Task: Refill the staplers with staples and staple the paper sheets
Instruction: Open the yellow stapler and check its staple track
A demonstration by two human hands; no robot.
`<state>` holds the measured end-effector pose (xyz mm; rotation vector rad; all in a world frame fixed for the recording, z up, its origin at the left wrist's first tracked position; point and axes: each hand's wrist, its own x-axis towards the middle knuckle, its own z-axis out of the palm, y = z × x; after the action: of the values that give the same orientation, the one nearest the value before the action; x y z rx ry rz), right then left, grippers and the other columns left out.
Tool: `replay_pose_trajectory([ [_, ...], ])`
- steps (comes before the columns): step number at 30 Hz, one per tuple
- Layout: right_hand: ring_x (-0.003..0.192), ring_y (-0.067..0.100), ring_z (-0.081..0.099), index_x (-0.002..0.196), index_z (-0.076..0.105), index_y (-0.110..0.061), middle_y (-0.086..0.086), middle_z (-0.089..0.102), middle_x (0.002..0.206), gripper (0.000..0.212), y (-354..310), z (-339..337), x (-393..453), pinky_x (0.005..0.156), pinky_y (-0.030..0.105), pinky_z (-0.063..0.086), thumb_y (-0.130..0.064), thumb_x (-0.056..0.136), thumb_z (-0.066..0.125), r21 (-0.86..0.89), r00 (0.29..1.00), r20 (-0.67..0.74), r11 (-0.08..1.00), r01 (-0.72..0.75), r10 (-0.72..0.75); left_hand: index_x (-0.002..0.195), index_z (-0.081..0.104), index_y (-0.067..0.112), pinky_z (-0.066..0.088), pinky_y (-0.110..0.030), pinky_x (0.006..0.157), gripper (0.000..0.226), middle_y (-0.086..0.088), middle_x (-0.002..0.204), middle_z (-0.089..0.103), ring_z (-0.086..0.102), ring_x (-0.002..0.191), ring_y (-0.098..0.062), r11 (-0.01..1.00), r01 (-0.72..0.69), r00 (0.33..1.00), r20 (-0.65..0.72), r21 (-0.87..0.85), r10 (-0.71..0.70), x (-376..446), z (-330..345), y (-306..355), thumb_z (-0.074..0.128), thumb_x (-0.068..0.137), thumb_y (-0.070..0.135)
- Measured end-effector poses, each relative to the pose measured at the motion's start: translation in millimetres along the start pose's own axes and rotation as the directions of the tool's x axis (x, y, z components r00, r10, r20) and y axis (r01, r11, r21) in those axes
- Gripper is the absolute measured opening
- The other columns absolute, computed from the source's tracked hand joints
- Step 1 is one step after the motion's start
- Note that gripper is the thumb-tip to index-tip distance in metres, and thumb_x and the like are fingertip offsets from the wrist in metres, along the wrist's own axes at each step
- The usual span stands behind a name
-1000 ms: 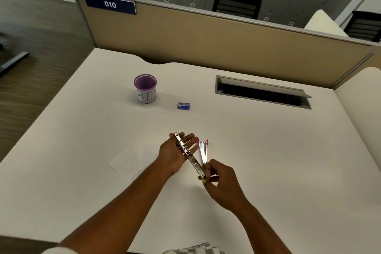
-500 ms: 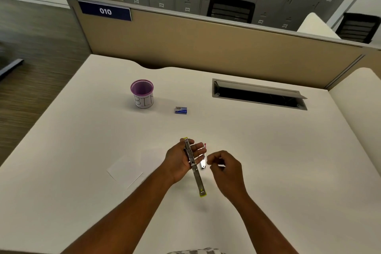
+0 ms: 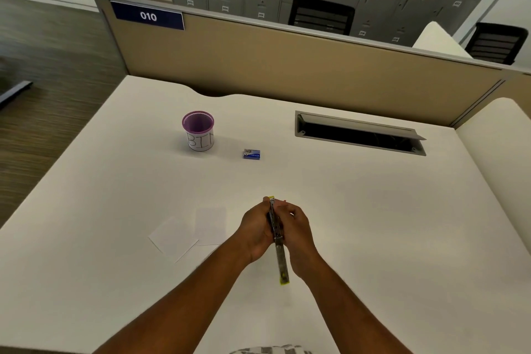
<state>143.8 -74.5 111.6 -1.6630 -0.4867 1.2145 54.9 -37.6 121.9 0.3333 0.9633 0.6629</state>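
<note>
Both hands meet over the desk (image 3: 373, 224), with the stapler (image 3: 277, 236) pressed between them. The left hand (image 3: 255, 228) curls round the stapler's far half from its left side, thumb near the yellow tip that pokes out above the knuckles. The right hand (image 3: 296, 231) closes in from the right with its fingers bent against the same far half; whether it pinches a strip of staples or only the metal cannot be told, since the fingers hide that spot.

The stapler is opened out flat into one long strip (its silver channel faces up and slightly right). Its long axis runs almost straight away from the person, the near yellow end hanging free below both wrists, the far end buried in the hands. It is held in the air above the desk, not resting on it.

Taking the stapler as the landmark: the staple box (image 3: 251, 154) lies well beyond its far end and a little left, the purple cup (image 3: 198, 131) marked BIN farther left of that, and the paper sheets (image 3: 186, 231) lie on the desk just to its left, near the left forearm.

The loading seems to be in hand. Since the channel lies lengthwise between the palms, the right hand is likely the one to seat the staples, while the left steadies.
</note>
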Motion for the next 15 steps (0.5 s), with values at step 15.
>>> replay_pose_trajectory([
  [15,0.078,0.009,0.073,0.092,0.069,-0.022,-0.004,0.076,0.084,0.010,-1.8,-6.7,-9.9,0.067,0.027,0.054,-0.031,0.095,0.068,0.044,0.999,-0.014,0.998,0.034,-0.033,0.116,0.066,0.001,0.056,-0.043,0.092,0.034,-0.022,0.115,0.071,0.070,0.098,-0.031,0.995,-0.073,0.994,0.085,0.063,0.068,-12.8,4.6,2.8,0.039,0.107,0.021],
])
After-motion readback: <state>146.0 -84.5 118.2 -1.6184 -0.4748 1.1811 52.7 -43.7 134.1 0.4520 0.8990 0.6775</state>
